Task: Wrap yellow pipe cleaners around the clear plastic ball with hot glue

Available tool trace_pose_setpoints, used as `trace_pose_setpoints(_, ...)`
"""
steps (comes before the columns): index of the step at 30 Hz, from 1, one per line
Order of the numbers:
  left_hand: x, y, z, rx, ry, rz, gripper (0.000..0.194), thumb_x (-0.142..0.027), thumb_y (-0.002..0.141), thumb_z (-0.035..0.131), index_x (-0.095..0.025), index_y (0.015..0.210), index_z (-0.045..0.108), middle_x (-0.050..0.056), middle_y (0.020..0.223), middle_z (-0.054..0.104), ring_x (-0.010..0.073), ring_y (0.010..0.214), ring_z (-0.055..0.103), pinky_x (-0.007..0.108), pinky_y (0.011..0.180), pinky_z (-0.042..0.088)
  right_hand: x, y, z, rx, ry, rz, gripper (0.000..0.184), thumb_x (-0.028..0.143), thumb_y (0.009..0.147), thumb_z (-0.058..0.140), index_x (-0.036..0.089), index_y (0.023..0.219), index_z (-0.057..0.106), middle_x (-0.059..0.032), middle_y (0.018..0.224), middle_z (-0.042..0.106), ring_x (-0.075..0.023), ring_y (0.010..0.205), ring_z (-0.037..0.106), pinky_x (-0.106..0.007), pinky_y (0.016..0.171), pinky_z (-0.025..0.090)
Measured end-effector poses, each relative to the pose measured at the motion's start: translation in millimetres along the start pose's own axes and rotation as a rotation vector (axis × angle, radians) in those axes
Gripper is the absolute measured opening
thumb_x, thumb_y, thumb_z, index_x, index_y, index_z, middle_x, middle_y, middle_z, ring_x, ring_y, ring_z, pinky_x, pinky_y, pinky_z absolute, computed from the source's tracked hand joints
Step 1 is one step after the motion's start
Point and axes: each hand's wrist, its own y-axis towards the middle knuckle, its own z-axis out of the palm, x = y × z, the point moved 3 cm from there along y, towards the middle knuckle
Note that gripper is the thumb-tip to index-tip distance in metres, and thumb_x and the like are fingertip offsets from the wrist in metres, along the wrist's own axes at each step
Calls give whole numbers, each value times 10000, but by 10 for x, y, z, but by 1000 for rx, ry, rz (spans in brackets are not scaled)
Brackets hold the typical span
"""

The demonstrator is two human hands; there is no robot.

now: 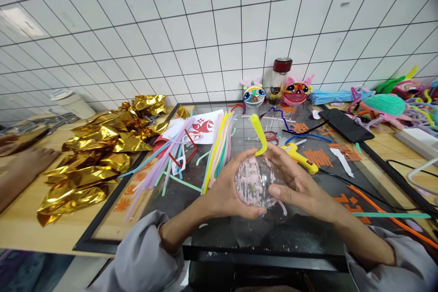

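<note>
Between both palms I hold a clear plastic ball, partly covered with pale pink fuzzy strips. My left hand wraps its left side, thumb along the bottom. My right hand grips the right side, with the thumb pressed on the front. A bent yellow pipe cleaner sticks up from behind the top of the ball; what holds it is hidden. Just beyond my right hand lies a yellow hot glue gun. Bundles of pastel pipe cleaners lie beyond my left hand.
Crumpled gold foil covers the left side, near another person's hand. A lidded glass bottle and decorated fuzzy-faced balls stand by the tiled wall. Scissors, a black phone and the glue gun's cord lie to the right.
</note>
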Motion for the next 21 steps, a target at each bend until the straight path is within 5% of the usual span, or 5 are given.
trace_pose_setpoints(7,0,3,-13,13,79,68,1085,-412,531,894,-252,1459,357,113,1430,527,342,1295,542,498,1129,425,3,56,31,-74,185,51,431,365,842,731,317,1207,508,-66,1549,384,-248,1443,390,-461,1175,346)
trace_pose_setpoints(21,-9,23,1,98,-24,91,1189,-537,491,925,-289,1498,343,129,1516,460,373,1385,462,546,1179,352,1,75,-12,-39,205,84,431,356,742,818,273,1051,529,-90,1429,486,-268,1384,458,-493,1141,372)
